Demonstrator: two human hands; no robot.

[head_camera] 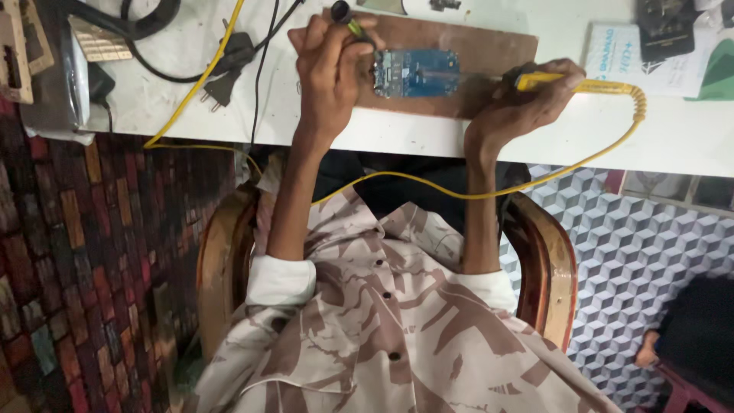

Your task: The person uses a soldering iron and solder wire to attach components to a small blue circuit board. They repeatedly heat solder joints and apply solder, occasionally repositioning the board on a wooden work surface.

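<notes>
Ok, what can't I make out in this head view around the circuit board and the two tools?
- Head view: the tip of the yellow tool, hidden by the right hand.
- The working end of the dark tool at the circuit board, covered by the left hand.
- Parts on the board: too small and blurred.
- Items along the top edge: cut off.

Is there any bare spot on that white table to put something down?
Bare white table runs along the near edge below the wooden board, between the left hand and right hand. Black cables crowd the left end.
</notes>
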